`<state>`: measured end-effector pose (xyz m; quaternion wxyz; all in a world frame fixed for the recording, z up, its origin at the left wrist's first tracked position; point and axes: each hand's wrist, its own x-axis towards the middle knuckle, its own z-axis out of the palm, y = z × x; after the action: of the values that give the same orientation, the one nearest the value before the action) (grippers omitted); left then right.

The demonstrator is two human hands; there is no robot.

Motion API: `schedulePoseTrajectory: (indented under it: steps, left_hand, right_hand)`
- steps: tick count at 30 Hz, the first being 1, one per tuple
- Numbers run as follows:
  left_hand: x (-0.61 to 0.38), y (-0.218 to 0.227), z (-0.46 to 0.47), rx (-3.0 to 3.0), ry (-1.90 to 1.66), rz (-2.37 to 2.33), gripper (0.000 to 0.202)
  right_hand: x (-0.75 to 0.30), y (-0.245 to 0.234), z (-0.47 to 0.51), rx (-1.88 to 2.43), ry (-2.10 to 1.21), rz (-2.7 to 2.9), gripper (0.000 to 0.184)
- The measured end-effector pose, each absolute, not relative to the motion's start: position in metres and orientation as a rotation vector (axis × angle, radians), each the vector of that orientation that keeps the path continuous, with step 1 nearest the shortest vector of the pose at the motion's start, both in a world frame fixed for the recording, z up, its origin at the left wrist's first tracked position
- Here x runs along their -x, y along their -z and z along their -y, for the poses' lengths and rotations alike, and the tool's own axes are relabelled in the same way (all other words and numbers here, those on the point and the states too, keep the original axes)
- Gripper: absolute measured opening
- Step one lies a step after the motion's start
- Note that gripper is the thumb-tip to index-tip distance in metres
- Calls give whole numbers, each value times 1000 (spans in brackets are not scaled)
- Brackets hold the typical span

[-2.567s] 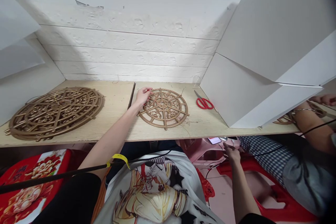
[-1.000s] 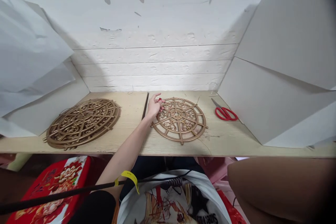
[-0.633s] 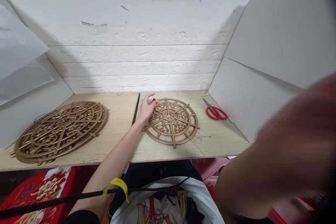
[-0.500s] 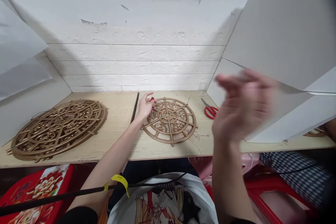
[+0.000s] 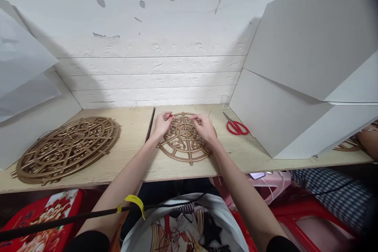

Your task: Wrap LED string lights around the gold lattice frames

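A round gold openwork disc (image 5: 191, 160) with scroll patterns lies flat on the pale wooden table. Over its upper left edge is my left hand (image 5: 162, 125), closed in a pinch on a small red piece (image 5: 170, 115) whose kind is too small to make out. My right hand (image 5: 204, 127) rests over the disc's right side, thumb and fingertips drawn together; whatever they grip is too fine to see. A thin wire or thread shows near the disc's centre, and another end sticks up behind my right hand. Red-handled scissors (image 5: 237, 126) lie to the right of the disc.
At the left is a stack of similar gold discs (image 5: 71, 149). White panels (image 5: 280, 114) stand at the right, with a brick-patterned wall (image 5: 177, 73) behind. Below the table's front edge, a white bag (image 5: 141, 224) sits at my lap. Part of another person shows far right.
My right hand has come down from its raised, blurred position at the right to the disc. My left hand stays at the disc's left edge with the red piece. The view has shifted slightly.
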<state>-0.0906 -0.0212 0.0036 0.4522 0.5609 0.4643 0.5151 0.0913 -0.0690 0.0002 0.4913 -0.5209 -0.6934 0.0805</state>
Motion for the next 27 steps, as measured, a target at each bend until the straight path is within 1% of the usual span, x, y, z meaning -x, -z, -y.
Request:
schedulePoseTrajectory:
  steps: [8,16,19,24,27]
  left_hand:
    - [91,-1,20,-1430,-1304,-1160,35]
    - [92,2,16,-1428,-1379,-1155,37]
    - [91,-2,19,-1388,-1347,-1122,35]
    - [89,-5,25,-1412,-1311,-1013,29]
    - [88,-6,26,-1456,-1291,-979,28]
  right_hand:
    - [-81,10,68,1236,-159,1852,24]
    - [-74,8,73,1210,-160,1920,21]
    - [-72,5,76,1203,-222,1865,17]
    - [-68,2,78,1152,-383,1837,16]
    - [-66,4,76,1104,-485,1865,13]
